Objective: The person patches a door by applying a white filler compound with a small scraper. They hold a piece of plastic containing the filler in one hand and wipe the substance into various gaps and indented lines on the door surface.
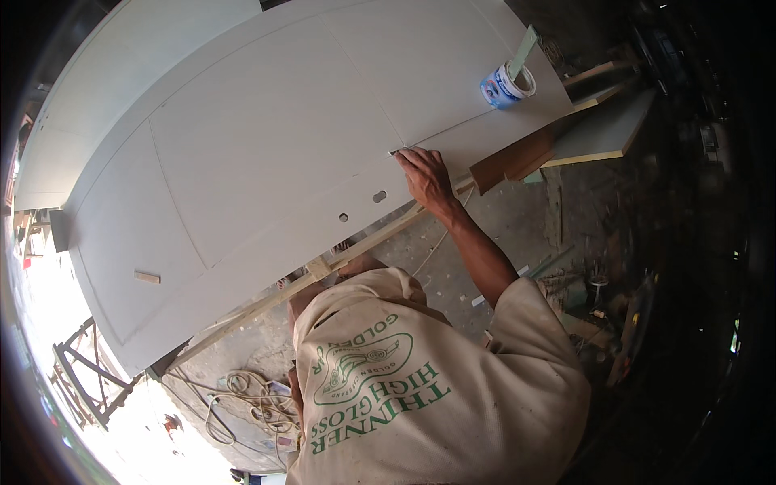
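Note:
My right hand [424, 178] reaches onto a large pale grey panel [242, 105], fingers closed on a small thin thing [394, 152] that I cannot make out, at a pencilled line. Two cut-out holes [379, 196] pierce the panel below and left of it. A small white-and-blue tub [501, 94] with a pale flat stick [524, 48] stands to the upper right. A small wood offcut [147, 276] lies at the panel's left. My left hand [294, 380] is mostly hidden beside my shirt, so its fingers do not show.
Another pale panel [121, 40] lies at the upper left. Timber rails [364, 246] run along the panel's near edge. Boards [598, 137] jut out at the right. Coiled hoses or cords [242, 404] lie on the concrete floor, and a metal frame [85, 372] stands at the lower left.

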Available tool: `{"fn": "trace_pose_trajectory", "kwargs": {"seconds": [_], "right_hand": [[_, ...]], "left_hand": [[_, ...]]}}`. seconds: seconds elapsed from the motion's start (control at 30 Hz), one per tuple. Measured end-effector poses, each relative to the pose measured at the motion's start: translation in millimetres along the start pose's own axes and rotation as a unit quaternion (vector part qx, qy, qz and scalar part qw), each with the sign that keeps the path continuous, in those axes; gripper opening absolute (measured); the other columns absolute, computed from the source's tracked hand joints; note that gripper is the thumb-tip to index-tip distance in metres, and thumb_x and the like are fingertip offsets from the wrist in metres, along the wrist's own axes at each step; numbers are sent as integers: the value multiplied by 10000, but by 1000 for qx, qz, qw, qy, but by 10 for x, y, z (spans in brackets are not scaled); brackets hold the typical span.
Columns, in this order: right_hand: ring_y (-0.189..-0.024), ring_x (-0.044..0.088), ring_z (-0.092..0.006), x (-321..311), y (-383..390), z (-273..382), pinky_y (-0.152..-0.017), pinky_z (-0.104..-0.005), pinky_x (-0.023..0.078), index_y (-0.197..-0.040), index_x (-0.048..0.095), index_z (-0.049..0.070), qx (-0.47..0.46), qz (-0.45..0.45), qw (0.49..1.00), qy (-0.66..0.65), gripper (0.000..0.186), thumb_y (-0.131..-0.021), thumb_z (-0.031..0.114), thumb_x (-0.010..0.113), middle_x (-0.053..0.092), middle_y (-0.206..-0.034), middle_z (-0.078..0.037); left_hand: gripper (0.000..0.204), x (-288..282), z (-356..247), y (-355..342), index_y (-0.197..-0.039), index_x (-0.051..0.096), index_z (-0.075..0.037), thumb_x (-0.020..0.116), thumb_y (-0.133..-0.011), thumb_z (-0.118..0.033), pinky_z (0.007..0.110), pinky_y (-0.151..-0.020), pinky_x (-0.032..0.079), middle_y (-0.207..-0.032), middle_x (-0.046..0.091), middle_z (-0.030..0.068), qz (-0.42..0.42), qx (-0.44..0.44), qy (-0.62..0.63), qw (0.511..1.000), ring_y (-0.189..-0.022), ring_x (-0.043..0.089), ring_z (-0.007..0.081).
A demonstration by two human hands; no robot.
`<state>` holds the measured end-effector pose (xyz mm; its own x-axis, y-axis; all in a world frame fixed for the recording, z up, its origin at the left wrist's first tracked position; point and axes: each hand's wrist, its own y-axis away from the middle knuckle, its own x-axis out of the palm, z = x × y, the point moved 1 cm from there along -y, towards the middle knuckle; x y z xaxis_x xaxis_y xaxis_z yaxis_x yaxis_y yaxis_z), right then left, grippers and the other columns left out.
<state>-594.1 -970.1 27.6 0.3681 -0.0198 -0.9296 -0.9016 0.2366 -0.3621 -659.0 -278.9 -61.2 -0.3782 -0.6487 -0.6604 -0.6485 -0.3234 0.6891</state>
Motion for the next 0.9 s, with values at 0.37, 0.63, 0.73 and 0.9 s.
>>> {"fn": "trace_pose_trajectory", "kwargs": {"seconds": [0.37,0.63,0.73,0.9], "right_hand": [[-1162,602,-214,-218,-215,-62,-948,-387,439,-1181,716,45,6,158,987,-33,318,-869,46,651,682,-1245,-59],[-1127,617,-227,-5,-146,123,-950,-399,442,-1149,724,47,12,55,998,-7,295,-859,72,674,701,-1170,-75],[-1058,621,-241,-160,-210,15,-905,-402,461,-1117,719,30,11,124,991,-56,278,-847,90,694,692,-1132,-68],[-1047,634,-249,-23,-148,4,-891,-421,472,-1086,717,28,79,13,997,-14,276,-822,109,723,703,-1096,-76]], "left_hand": [[417,129,-120,-107,-722,589,-26,695,-949,-359,389,-536,372,-650,525,25,4,19,22,1000,-593,461,159],[421,419,-287,-172,-716,582,-28,695,-949,-361,389,-535,370,-648,519,22,10,25,42,999,-589,457,160],[423,471,-307,-141,-713,580,-29,695,-949,-361,390,-534,368,-647,517,21,10,27,50,998,-588,456,161],[426,582,-371,-160,-710,576,-31,695,-949,-362,390,-533,367,-646,514,19,17,31,61,997,-586,454,161]]}}
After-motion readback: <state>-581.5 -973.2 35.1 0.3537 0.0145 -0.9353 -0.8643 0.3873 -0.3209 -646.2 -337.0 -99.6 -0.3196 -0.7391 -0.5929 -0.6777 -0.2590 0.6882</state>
